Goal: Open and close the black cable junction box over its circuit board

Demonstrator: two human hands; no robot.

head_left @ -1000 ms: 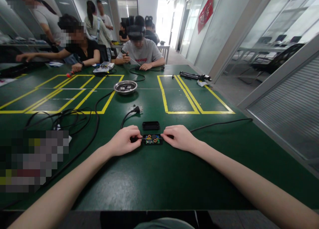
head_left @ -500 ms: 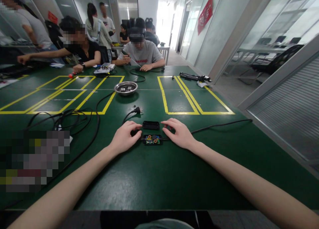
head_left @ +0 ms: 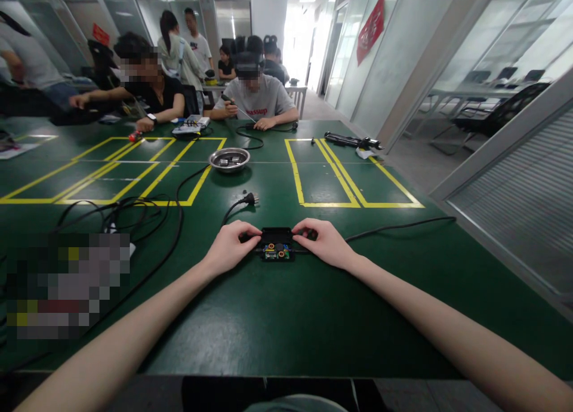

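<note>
A black plastic case cover (head_left: 276, 235) is pinched at its two ends between my hands. My left hand (head_left: 231, 245) closes thumb and fingers on its left end, and my right hand (head_left: 323, 242) does the same on the right. Just in front of the cover lies the other half of the case, with an open circuit board (head_left: 277, 252) bearing copper coils and blue and green parts. The cover's near edge overlaps the board's far side. Black cable (head_left: 403, 223) runs off to the right, and a power plug (head_left: 249, 200) lies behind my left hand.
A metal bowl (head_left: 230, 160) with small metal parts stands farther back. Coiled black cables (head_left: 129, 206) lie at the left beside a blurred-out patch. A folded black tripod (head_left: 351, 140) rests at the back right. Across the green table a person (head_left: 259, 95) holds a screwdriver (head_left: 239, 108).
Both my hands have come inward and gripped the cover's ends. The cover has moved toward me, tilted up, and now partly overlaps the circuit board. The view has shifted slightly.
</note>
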